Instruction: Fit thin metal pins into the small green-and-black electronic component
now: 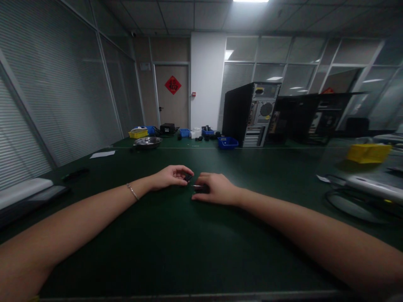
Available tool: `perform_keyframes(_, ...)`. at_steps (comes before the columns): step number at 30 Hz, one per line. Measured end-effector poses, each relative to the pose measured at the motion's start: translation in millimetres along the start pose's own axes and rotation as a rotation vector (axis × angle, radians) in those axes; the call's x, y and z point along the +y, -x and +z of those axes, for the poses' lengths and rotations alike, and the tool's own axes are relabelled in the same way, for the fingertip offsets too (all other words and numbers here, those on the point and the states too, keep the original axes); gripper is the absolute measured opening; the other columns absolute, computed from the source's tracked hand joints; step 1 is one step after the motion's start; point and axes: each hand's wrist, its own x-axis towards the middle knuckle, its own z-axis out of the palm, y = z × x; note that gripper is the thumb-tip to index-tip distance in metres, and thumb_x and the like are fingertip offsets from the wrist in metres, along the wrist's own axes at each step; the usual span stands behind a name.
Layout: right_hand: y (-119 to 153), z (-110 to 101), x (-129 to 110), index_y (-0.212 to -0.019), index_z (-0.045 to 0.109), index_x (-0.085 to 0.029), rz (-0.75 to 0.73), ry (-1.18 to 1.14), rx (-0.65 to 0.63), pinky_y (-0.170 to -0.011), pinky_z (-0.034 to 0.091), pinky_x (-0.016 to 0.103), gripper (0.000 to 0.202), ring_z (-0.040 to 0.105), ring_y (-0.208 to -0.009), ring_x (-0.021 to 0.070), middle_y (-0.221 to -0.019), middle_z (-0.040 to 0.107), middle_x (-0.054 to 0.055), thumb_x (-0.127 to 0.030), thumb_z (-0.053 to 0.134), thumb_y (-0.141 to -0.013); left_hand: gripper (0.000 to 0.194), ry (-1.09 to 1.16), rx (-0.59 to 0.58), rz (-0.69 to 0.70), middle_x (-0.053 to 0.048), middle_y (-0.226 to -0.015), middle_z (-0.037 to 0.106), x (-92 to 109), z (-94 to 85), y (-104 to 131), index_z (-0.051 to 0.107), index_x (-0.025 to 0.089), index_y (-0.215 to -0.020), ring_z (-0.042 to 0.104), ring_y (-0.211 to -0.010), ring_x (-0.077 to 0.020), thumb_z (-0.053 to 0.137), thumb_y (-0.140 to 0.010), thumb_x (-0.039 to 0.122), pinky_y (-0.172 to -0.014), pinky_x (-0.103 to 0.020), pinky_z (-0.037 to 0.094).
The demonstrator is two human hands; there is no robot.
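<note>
Both hands are over the middle of the dark green table (176, 243), close together. My left hand (168, 177) is closed on a small black part (188, 178), pinched between thumb and fingertips; its exact kind cannot be made out. Just to the right, my right hand (217, 188) is curled with its thumb low, close to the tabletop. A thin, shiny metal piece (197, 186) shows at its fingers, with something dark behind it under the palm. The fingers hide most of it, so I cannot name it. A small gap separates the two hands.
Black computer towers (239, 111) stand at the back right beside a blue bin (228, 143). At the back left are a metal bowl (147, 142) and a yellow basket (137, 133). A yellow bin (368, 153) and cables (343, 205) lie right; a pale device (25, 193) sits left.
</note>
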Motion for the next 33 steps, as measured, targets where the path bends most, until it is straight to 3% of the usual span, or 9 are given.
perform_keyframes(4, -1.9, 3.3, -5.6, -0.097, 0.066, -0.017, -0.014, -0.004, 0.001, -0.059, 0.042, 0.024, 0.033, 0.058, -0.076, 0.0161, -0.093, 0.062, 0.005, -0.046, 0.063, -0.082, 0.053, 0.037, 0.053, 0.007, -0.009, -0.123, 0.058, -6.3, -0.8, -1.6, 0.058, 0.019, -0.119, 0.056, -0.109, -0.0207, 0.073, -0.069, 0.013, -0.099, -0.042, 0.040)
perform_keyframes(10, -1.7, 8.5, -4.5, -0.097, 0.066, -0.018, -0.006, -0.054, 0.039, -0.061, 0.043, 0.024, 0.027, 0.059, -0.078, 0.0162, -0.091, 0.063, 0.005, -0.040, 0.065, -0.081, 0.048, -0.040, 0.094, -0.031, -0.005, -0.100, 0.063, -8.1, 0.7, -2.2, 0.058, 0.017, -0.116, 0.060, -0.096, -0.0196, 0.073, -0.070, 0.019, -0.090, -0.041, 0.046)
perform_keyframes(14, -1.9, 7.5, 5.1, -0.102, 0.065, -0.019, -0.008, -0.100, 0.244, -0.069, 0.045, 0.026, 0.025, 0.059, -0.084, 0.0168, -0.098, 0.062, 0.006, -0.036, 0.063, -0.084, 0.042, -0.117, 0.212, 0.055, -0.001, -0.091, 0.059, -3.0, 12.2, -4.8, 0.057, 0.017, -0.110, 0.061, -0.087, -0.0167, 0.073, -0.070, 0.020, -0.083, -0.035, 0.049)
perform_keyframes(18, -0.7, 6.2, 15.7, -0.102, 0.064, -0.019, 0.000, -0.083, 0.419, -0.073, 0.045, 0.026, 0.022, 0.059, -0.085, 0.0162, -0.096, 0.062, 0.006, -0.032, 0.062, -0.085, 0.043, -0.093, 0.179, 0.064, 0.001, -0.084, 0.059, 3.1, 31.0, -5.7, 0.052, 0.019, -0.114, 0.064, -0.081, -0.0164, 0.070, -0.075, 0.022, -0.076, -0.033, 0.051)
perform_keyframes(23, 2.3, 9.5, 15.8, -0.101, 0.064, -0.020, -0.022, -0.034, 0.433, -0.072, 0.044, 0.025, 0.022, 0.059, -0.083, 0.0157, -0.096, 0.062, 0.005, -0.034, 0.063, -0.084, 0.044, -0.096, 0.221, 0.113, 0.004, -0.079, 0.055, 7.4, 46.9, -2.6, 0.052, 0.020, -0.111, 0.061, -0.072, -0.0136, 0.072, -0.073, 0.024, -0.070, -0.031, 0.052)
perform_keyframes(33, 3.7, 8.7, 16.1, -0.105, 0.063, -0.020, -0.026, 0.009, 0.492, -0.071, 0.044, 0.024, 0.024, 0.059, -0.084, 0.0151, -0.099, 0.062, 0.005, -0.033, 0.061, -0.086, 0.044, -0.099, 0.326, 0.188, 0.003, -0.076, 0.056, 7.5, 48.4, -6.1, 0.052, 0.018, -0.108, 0.062, -0.071, -0.0142, 0.075, -0.072, 0.026, -0.068, -0.031, 0.053)
